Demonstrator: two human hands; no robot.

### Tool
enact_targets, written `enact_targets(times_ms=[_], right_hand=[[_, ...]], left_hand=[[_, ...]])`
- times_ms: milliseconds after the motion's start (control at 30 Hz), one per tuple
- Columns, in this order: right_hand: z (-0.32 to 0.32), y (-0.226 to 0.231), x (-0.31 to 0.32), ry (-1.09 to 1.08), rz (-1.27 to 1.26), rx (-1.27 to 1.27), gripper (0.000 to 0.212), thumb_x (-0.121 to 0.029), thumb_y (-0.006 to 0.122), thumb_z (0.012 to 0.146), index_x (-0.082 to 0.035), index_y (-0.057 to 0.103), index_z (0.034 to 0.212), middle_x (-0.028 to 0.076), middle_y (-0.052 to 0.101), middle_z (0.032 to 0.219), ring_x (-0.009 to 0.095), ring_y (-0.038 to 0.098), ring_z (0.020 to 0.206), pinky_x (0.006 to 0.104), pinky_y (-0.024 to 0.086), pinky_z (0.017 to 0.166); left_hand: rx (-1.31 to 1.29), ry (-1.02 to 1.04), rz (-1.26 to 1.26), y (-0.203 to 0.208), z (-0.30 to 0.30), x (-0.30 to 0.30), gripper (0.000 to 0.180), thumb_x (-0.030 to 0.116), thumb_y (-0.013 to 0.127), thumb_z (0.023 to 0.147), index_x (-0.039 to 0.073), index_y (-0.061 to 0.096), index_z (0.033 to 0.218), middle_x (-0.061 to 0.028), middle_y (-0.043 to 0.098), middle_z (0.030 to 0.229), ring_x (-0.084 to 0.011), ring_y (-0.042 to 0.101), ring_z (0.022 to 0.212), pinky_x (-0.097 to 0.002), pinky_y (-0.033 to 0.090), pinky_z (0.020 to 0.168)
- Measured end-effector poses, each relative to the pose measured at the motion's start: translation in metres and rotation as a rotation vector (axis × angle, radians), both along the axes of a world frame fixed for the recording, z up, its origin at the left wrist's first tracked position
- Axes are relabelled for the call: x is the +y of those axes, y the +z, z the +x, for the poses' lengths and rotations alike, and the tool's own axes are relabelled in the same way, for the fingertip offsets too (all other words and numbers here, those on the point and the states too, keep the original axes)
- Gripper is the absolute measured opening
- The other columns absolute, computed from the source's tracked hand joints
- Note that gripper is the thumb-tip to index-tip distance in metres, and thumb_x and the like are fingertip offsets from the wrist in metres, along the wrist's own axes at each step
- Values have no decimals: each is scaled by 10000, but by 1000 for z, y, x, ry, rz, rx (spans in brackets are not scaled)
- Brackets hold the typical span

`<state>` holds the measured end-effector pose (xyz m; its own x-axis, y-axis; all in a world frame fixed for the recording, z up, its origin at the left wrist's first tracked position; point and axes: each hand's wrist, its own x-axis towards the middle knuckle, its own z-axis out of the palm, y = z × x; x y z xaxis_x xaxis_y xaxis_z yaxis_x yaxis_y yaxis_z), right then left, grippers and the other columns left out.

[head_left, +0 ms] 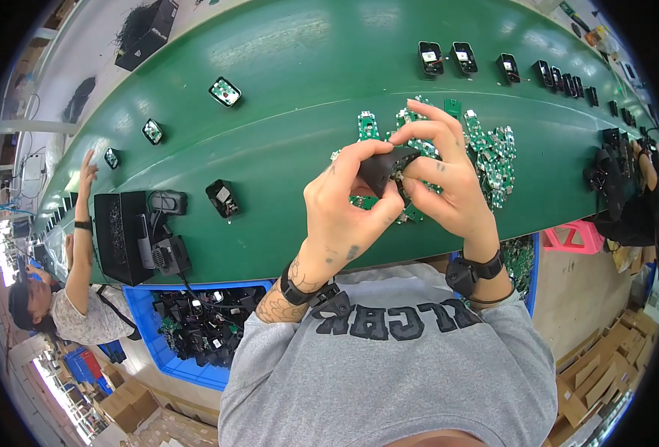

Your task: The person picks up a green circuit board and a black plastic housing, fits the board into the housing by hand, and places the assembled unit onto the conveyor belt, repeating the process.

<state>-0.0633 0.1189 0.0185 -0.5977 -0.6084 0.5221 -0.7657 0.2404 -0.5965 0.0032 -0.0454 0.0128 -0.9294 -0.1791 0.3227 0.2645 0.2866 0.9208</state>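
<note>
In front of my chest, my left hand point(348, 201) is wrapped round a black plastic housing point(376, 171), which is tilted with its open side toward the right. My right hand point(449, 182) has thumb and fingers closed at that open side, gripping its edge; whatever sits inside is mostly hidden by the fingers. Just beyond both hands lies a loose pile of green circuit boards point(495, 167), and a single board point(367, 125) pokes out past my left fingers. Left of my hands, another black housing point(223, 200) lies on the green table point(285, 134) with parts showing inside.
Housings fitted with green boards point(225, 92) stand at far left, and several open black housings point(431, 58) line the far right. A black box point(121, 231) is at left. Blue bins point(195, 378) stand below the table edge. Co-workers point(84, 298) sit at both sides; a pink stool point(579, 237) is right.
</note>
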Motion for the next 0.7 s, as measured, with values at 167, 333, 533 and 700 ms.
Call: enact_targets(times_ms=[167, 333, 533, 700], right_hand=[[-3, -2, 1, 20, -7, -78, 26, -52, 603, 730, -29, 591, 726, 78, 555, 1183, 378, 346, 1328, 514, 319, 1057], [2, 0, -6, -61, 60, -102, 33, -11, 616, 745, -10, 613, 778, 94, 553, 1187, 372, 362, 1332, 498, 328, 1058], [3, -15, -4, -181, 96, -105, 100, -20, 654, 768, -26, 661, 868, 88, 601, 1148, 328, 451, 1261, 455, 370, 1033], [-6, -16, 11, -124, -39, 65, 304, 7, 714, 701, -94, 718, 988, 58, 672, 1019, 243, 647, 910, 349, 527, 749]], left_hand=[[7, 1, 11, 0, -3, 1, 382, 4, 689, 719, 14, 602, 1091, -84, 668, 841, -142, 694, 712, -263, 579, 644], [30, 35, -127, -2, -7, 2, 378, 22, 711, 720, 14, 600, 1082, -104, 677, 868, -163, 697, 723, -280, 586, 644], [271, 103, -508, -29, -15, 3, 365, 18, 701, 733, 1, 613, 1087, -68, 689, 865, -94, 675, 752, -245, 572, 649], [-512, -220, 371, -39, -31, -22, 275, 69, 635, 784, -47, 580, 1027, -110, 682, 778, -158, 684, 604, -262, 560, 550]])
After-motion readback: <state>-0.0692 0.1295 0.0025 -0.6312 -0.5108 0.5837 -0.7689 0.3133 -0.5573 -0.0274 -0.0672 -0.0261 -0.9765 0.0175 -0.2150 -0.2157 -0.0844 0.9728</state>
